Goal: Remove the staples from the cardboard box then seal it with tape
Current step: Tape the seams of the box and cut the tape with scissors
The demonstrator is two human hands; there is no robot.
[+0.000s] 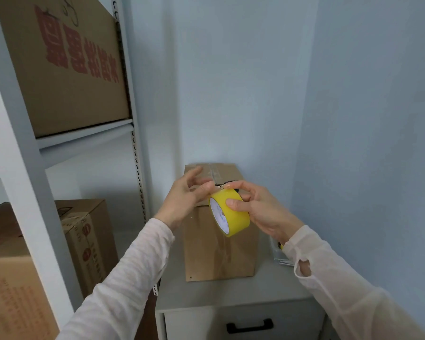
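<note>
Cardboard box (219,246), plain brown and tall, stood upright on a grey cabinet (206,295), near the corner of pale blue walls (255,82). Clear tape shone on its top and front. Before its upper edge the right hand (263,212) gripped a yellow tape roll (233,214), thumb on the outer band. The left hand (184,200) pinched the top of the roll, its other fingers spread. The cabinet drawer had a black handle (249,326). At the left, a white shelf rack (84,136) carried more brown boxes (59,65).
</note>
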